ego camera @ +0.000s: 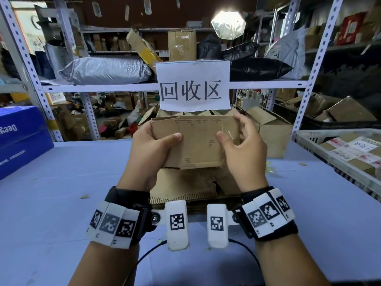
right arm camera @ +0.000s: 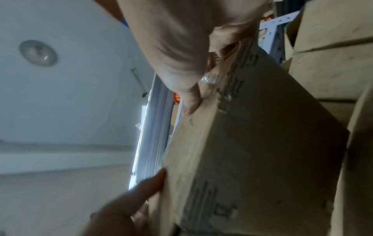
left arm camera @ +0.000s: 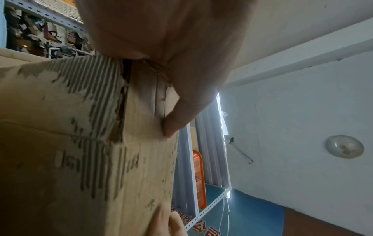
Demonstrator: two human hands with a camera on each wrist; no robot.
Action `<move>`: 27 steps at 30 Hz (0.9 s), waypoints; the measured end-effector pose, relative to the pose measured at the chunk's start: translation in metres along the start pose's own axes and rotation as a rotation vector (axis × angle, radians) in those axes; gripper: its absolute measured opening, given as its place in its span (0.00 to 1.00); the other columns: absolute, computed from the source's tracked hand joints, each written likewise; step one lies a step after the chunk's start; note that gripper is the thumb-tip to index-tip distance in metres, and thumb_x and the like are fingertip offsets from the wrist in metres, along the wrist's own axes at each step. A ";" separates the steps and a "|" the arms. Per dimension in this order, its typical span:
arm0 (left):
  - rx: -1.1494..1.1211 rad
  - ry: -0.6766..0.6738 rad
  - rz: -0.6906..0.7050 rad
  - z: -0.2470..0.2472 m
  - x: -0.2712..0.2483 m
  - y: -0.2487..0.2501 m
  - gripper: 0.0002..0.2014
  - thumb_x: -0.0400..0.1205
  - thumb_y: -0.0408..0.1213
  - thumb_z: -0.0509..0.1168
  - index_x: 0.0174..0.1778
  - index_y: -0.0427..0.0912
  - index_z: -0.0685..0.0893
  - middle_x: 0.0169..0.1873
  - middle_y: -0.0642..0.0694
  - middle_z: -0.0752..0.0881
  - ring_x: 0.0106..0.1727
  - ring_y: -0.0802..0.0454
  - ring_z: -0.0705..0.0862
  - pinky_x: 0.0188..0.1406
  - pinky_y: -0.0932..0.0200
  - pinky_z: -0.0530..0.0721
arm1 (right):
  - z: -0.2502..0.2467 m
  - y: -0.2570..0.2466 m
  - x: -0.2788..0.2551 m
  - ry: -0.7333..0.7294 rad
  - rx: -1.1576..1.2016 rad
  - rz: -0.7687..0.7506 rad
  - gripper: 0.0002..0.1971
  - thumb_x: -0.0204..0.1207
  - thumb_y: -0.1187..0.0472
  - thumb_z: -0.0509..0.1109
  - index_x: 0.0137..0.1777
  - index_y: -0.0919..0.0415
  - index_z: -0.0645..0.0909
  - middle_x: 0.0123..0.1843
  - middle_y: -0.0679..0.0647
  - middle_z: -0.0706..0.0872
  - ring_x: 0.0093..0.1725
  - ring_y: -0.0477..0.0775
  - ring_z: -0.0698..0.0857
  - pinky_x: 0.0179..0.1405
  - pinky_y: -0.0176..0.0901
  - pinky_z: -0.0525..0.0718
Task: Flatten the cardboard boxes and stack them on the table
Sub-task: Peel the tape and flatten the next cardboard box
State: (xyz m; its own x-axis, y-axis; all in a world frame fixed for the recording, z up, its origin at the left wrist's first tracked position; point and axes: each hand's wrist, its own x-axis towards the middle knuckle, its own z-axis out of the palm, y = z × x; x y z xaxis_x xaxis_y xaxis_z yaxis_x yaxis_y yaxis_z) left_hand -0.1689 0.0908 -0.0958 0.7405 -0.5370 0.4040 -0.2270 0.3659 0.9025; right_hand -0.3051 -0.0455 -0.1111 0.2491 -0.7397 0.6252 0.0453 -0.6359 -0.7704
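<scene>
Here, held box: one small cardboard box is held in the air above the middle of the tabletop, its worn face turned toward the head camera; its outer paper is torn, and bare ridges are shown in the left wrist view.
Left hand: the left hand is curled round the box's left end, its thumb pressed on the front face.
Right hand: the right hand is curled round the right end, thumb on the front and fingers wrapped behind the top right corner.
Flattened stack: a stack of flattened cardboard is laid on the tabletop under the held box, partly hidden by both wrists; its sheets cannot be counted.
Standing boxes: one upright cardboard box is seen toward the far edge, just right of the held box; more cardboard behind it is hidden by the sign and the hands.
Sign: one white paper sign with three printed characters is hung from the shelf rail above the far edge.
Left side: one blue carton is set at the left edge.
Right side: one white basket filled with labelled parcels is placed at the right edge.
Behind: metal shelving loaded with bags and parcels is seen beyond the table.
</scene>
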 end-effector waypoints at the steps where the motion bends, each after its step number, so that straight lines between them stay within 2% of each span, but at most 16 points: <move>1: -0.007 0.004 -0.006 -0.002 0.001 0.000 0.12 0.78 0.27 0.76 0.54 0.44 0.88 0.48 0.46 0.94 0.50 0.46 0.93 0.41 0.46 0.92 | -0.002 0.001 0.002 0.008 0.066 0.012 0.23 0.79 0.58 0.76 0.73 0.46 0.79 0.62 0.39 0.88 0.61 0.35 0.85 0.66 0.43 0.84; 3: -0.014 0.018 -0.013 -0.006 0.002 0.000 0.12 0.79 0.27 0.76 0.56 0.42 0.87 0.48 0.46 0.94 0.48 0.46 0.94 0.37 0.47 0.92 | -0.004 0.003 0.005 -0.007 0.103 0.024 0.20 0.84 0.63 0.69 0.73 0.47 0.80 0.65 0.43 0.88 0.65 0.36 0.85 0.68 0.42 0.83; 6: -0.009 0.031 -0.013 -0.005 0.003 0.000 0.13 0.79 0.27 0.76 0.57 0.42 0.86 0.49 0.46 0.94 0.49 0.46 0.93 0.37 0.45 0.93 | -0.004 0.005 0.008 -0.027 0.126 0.081 0.19 0.89 0.51 0.60 0.78 0.45 0.75 0.68 0.37 0.84 0.64 0.32 0.81 0.71 0.43 0.80; 8: -0.017 0.032 -0.022 -0.003 0.002 -0.001 0.12 0.79 0.27 0.75 0.57 0.42 0.87 0.50 0.45 0.94 0.50 0.44 0.93 0.41 0.41 0.93 | -0.002 0.005 0.006 -0.086 0.125 0.097 0.30 0.81 0.38 0.67 0.81 0.46 0.70 0.74 0.40 0.81 0.68 0.35 0.79 0.72 0.43 0.79; 9: -0.017 0.031 -0.022 -0.002 0.002 -0.001 0.12 0.79 0.27 0.75 0.57 0.42 0.87 0.50 0.44 0.94 0.50 0.43 0.93 0.42 0.40 0.93 | -0.001 0.006 0.004 -0.104 0.083 0.079 0.35 0.76 0.37 0.73 0.81 0.47 0.70 0.73 0.40 0.82 0.68 0.35 0.80 0.69 0.39 0.79; 10: -0.012 0.029 -0.018 -0.003 0.002 -0.001 0.12 0.79 0.27 0.75 0.57 0.42 0.87 0.50 0.44 0.94 0.51 0.43 0.93 0.42 0.40 0.93 | 0.000 0.009 0.003 -0.097 0.055 0.062 0.36 0.73 0.41 0.78 0.79 0.48 0.71 0.71 0.38 0.83 0.65 0.32 0.81 0.66 0.36 0.80; 12: 0.008 0.019 0.002 -0.004 0.002 -0.001 0.13 0.79 0.27 0.75 0.57 0.42 0.87 0.49 0.46 0.94 0.50 0.45 0.93 0.40 0.42 0.93 | 0.000 0.012 0.005 -0.066 0.107 0.076 0.28 0.77 0.54 0.78 0.75 0.50 0.76 0.66 0.38 0.86 0.61 0.31 0.84 0.66 0.41 0.83; 14: 0.023 0.015 0.030 -0.008 0.004 0.000 0.12 0.78 0.26 0.75 0.55 0.44 0.87 0.48 0.48 0.94 0.48 0.50 0.93 0.40 0.46 0.93 | -0.002 0.015 0.008 -0.077 0.224 0.117 0.19 0.83 0.62 0.71 0.74 0.52 0.79 0.63 0.41 0.89 0.62 0.38 0.87 0.68 0.50 0.85; 16: 0.016 0.030 0.046 -0.012 0.007 0.002 0.13 0.78 0.26 0.75 0.54 0.45 0.87 0.46 0.50 0.94 0.46 0.52 0.92 0.39 0.51 0.92 | -0.005 0.014 0.010 -0.099 0.330 0.145 0.16 0.88 0.66 0.63 0.70 0.51 0.82 0.61 0.43 0.91 0.61 0.41 0.89 0.64 0.47 0.87; 18: -0.016 0.050 0.038 -0.015 0.010 0.002 0.13 0.78 0.26 0.75 0.56 0.44 0.87 0.46 0.49 0.94 0.46 0.52 0.92 0.38 0.53 0.90 | -0.009 0.012 0.012 -0.101 0.452 0.183 0.15 0.90 0.64 0.58 0.62 0.47 0.85 0.55 0.44 0.93 0.58 0.43 0.90 0.55 0.39 0.89; 19: -0.032 0.055 0.032 -0.015 0.010 0.002 0.13 0.79 0.25 0.75 0.57 0.43 0.87 0.46 0.49 0.94 0.45 0.52 0.92 0.37 0.53 0.90 | -0.009 0.012 0.012 -0.096 0.477 0.187 0.13 0.91 0.58 0.58 0.60 0.47 0.85 0.54 0.43 0.93 0.57 0.43 0.91 0.53 0.37 0.88; 20: -0.041 0.058 0.029 -0.015 0.010 0.002 0.13 0.79 0.25 0.75 0.57 0.43 0.87 0.46 0.49 0.93 0.45 0.52 0.92 0.37 0.53 0.91 | -0.009 0.011 0.012 -0.097 0.456 0.175 0.10 0.88 0.50 0.62 0.60 0.47 0.84 0.54 0.43 0.93 0.57 0.41 0.90 0.55 0.37 0.88; 22: -0.039 0.060 0.038 -0.014 0.011 0.001 0.13 0.79 0.25 0.75 0.57 0.43 0.87 0.45 0.50 0.94 0.45 0.53 0.92 0.37 0.52 0.91 | -0.005 0.011 0.010 -0.099 0.252 0.110 0.19 0.74 0.35 0.73 0.58 0.45 0.82 0.53 0.41 0.90 0.55 0.36 0.87 0.57 0.36 0.85; 23: -0.033 0.058 0.048 -0.014 0.011 0.001 0.13 0.79 0.26 0.75 0.57 0.43 0.87 0.45 0.50 0.94 0.45 0.53 0.92 0.37 0.53 0.91 | -0.003 0.013 0.009 -0.069 0.145 0.074 0.21 0.70 0.35 0.77 0.55 0.46 0.82 0.51 0.40 0.89 0.52 0.35 0.86 0.54 0.35 0.84; 24: -0.026 0.056 0.056 -0.014 0.011 0.001 0.14 0.78 0.26 0.75 0.57 0.42 0.87 0.46 0.50 0.94 0.45 0.54 0.92 0.38 0.54 0.91 | -0.001 0.015 0.009 -0.030 0.086 0.052 0.19 0.70 0.39 0.80 0.53 0.48 0.83 0.48 0.39 0.89 0.49 0.35 0.86 0.51 0.36 0.85; 27: -0.019 0.060 0.063 -0.019 0.013 0.001 0.14 0.78 0.25 0.75 0.56 0.42 0.87 0.45 0.50 0.94 0.44 0.54 0.93 0.37 0.56 0.90 | -0.001 0.020 0.012 0.004 0.186 0.092 0.02 0.80 0.53 0.75 0.45 0.48 0.87 0.41 0.45 0.91 0.42 0.45 0.88 0.51 0.50 0.90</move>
State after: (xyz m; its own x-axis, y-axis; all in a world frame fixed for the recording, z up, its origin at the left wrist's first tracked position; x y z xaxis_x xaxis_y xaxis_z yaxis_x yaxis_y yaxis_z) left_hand -0.1478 0.0991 -0.0925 0.7617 -0.4666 0.4495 -0.2627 0.4118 0.8726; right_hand -0.3020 -0.0673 -0.1187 0.2566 -0.7941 0.5510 0.2001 -0.5141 -0.8341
